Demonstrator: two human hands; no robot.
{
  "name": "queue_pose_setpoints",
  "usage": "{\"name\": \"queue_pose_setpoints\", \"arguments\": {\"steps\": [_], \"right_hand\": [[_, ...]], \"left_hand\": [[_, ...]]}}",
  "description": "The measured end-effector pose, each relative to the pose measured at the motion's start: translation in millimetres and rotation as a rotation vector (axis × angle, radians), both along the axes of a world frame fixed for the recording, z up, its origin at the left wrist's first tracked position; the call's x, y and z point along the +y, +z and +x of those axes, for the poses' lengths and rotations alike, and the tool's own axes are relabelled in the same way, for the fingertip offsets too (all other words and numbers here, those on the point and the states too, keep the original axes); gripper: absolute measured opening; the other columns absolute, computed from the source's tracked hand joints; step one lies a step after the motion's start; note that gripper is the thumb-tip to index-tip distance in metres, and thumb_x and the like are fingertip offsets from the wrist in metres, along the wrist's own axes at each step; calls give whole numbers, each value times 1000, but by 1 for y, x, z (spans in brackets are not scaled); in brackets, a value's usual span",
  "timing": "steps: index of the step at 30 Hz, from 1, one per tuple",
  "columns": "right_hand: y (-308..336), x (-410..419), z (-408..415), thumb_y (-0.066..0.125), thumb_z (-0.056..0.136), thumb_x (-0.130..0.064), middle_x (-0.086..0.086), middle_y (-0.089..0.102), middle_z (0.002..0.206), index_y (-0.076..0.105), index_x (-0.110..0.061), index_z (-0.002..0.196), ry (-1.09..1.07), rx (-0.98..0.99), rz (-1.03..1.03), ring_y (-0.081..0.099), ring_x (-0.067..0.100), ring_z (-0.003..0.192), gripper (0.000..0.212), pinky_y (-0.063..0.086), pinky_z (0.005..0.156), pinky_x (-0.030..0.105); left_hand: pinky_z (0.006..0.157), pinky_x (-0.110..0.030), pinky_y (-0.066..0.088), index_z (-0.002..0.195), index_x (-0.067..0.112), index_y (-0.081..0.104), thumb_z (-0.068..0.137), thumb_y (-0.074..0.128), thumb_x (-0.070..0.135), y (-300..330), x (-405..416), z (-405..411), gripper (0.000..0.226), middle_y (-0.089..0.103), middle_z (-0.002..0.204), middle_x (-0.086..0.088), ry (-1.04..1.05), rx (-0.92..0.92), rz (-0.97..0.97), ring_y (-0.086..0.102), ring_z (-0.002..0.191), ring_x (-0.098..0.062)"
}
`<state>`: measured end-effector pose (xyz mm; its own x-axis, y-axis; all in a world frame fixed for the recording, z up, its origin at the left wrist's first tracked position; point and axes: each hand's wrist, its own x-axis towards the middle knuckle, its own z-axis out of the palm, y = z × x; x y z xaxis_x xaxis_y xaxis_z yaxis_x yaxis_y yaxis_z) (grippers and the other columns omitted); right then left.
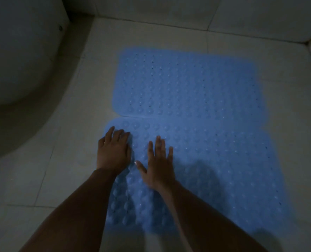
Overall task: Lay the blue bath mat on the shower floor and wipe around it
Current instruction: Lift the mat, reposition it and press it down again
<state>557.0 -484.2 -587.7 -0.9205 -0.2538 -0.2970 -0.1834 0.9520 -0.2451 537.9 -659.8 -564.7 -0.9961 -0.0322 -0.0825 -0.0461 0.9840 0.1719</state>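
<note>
The blue bath mat (196, 99) with rows of bumps and small holes lies spread on the pale tiled shower floor (63, 179). A seam or fold edge crosses it at mid-height on the left. My left hand (113, 151) rests on the mat's left edge, fingers curled over the rim. My right hand (159, 164) lies flat on the mat just to the right, fingers spread, palm down. Both forearms reach in from the bottom of the view and hide part of the near mat. No cloth is in view.
A large rounded white fixture (18, 70) bulges in at the left, close to the mat. Tiled walls (242, 13) meet the floor along the back and at the far right corner. Lighting is dim.
</note>
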Motion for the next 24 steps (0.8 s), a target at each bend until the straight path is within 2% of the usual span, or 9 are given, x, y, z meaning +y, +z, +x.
{"name": "queue_pose_setpoints", "arguments": {"steps": [1, 5, 12, 14, 16, 17, 19, 21, 24], "right_hand": [[-2, -2, 6, 28, 93, -69, 20, 1, 167, 19, -9, 158, -2, 36, 10, -3, 35, 155, 88, 3, 121, 62], [-5, -1, 10, 25, 95, -70, 15, -8, 167, 11, -8, 159, 27, 138, 52, -11, 32, 154, 90, 2, 121, 62], [3, 1, -1, 21, 89, -79, 2, -23, 166, -5, -18, 160, 33, -58, 35, -24, 22, 152, 97, -7, 122, 57], [14, 1, -12, 28, 89, -76, 0, -11, 168, 8, -19, 160, 36, -110, 19, -11, 21, 155, 93, 2, 124, 54], [31, 1, -35, 39, 91, -70, 2, 16, 167, 35, -20, 152, -2, -161, -31, 17, 23, 153, 78, 22, 121, 48], [41, 2, -48, 44, 92, -66, 2, 33, 160, 48, -22, 144, -31, -187, -66, 32, 24, 147, 68, 32, 117, 44], [57, 7, -73, 50, 94, -57, 2, 56, 143, 58, -24, 135, -46, -182, -107, 52, 25, 132, 53, 42, 110, 38], [66, 14, -89, 49, 97, -50, 2, 60, 139, 58, -24, 135, -50, -104, -127, 54, 24, 130, 48, 42, 110, 38], [63, 22, -97, 41, 100, -48, 5, 52, 149, 50, -18, 144, -50, 10, -133, 41, 25, 142, 54, 33, 117, 42]], "left_hand": [[101, -50, 43, 136, 19, 58, 90, 39, 38, -1, -3, 2, 53, 57, 142, -7, 14, 18, 1, 38, 145, -33], [107, -51, 39, 144, 17, 51, 98, 39, 36, -9, 0, 3, 52, 51, 151, -9, 14, 69, 32, 29, 151, -32], [115, -57, 35, 144, 11, 53, 98, 32, 36, -17, -2, 6, 57, 49, 153, -13, -82, 7, 37, 28, 151, -37], [115, -58, 35, 143, 11, 55, 97, 34, 37, -14, -2, 9, 57, 50, 152, -14, -123, 4, 35, 30, 150, -38], [114, -59, 38, 142, 11, 56, 97, 34, 37, -8, 2, 11, 56, 50, 151, -15, -154, 7, 48, 32, 149, -39], [112, -59, 39, 141, 10, 57, 97, 35, 37, -5, 5, 12, 56, 51, 151, -15, -167, 3, 60, 34, 148, -39], [111, -60, 40, 144, 12, 54, 98, 35, 40, -7, 13, 15, 57, 48, 153, -16, -212, -17, 72, 31, 149, -39], [118, -59, 28, 155, 17, 39, 102, 31, 50, -17, 22, 18, 63, 30, 164, -13, -235, -66, 63, 15, 155, -36], [124, -57, 7, 162, 20, 16, 98, 27, 72, -35, 31, 22, 83, 3, 170, -9, -223, -94, 19, -4, 157, -33]]}}
